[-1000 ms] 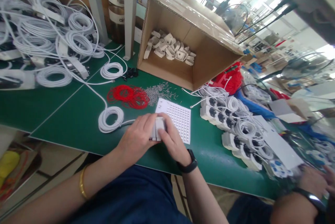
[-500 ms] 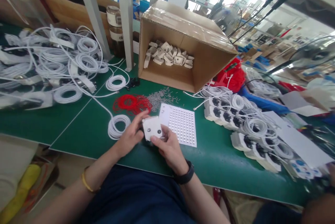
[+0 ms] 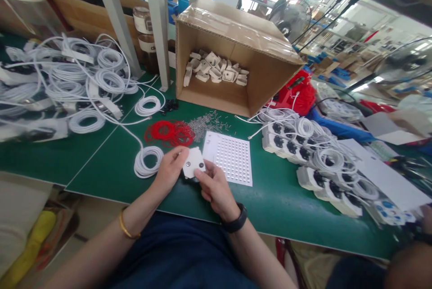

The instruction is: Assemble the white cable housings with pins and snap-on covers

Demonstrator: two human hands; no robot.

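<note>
The left hand (image 3: 171,166) and right hand (image 3: 218,186) both grasp a white, squarish plastic housing (image 3: 193,159) above the near part of the smooth green surface (image 3: 111,169). Beyond it lie a coiled white cable (image 3: 138,163) to the left and a white rectangular sheet (image 3: 232,160) with rows of round spots to the right. Farther on are tangled thin red loops (image 3: 164,130) touching scattered slim silvery metal pieces (image 3: 204,123), then an open brown cardboard box (image 3: 266,70) holding small white plastic parts (image 3: 216,69).

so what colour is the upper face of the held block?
White on the block, with two darker round spots; best seen in the head view.
</note>
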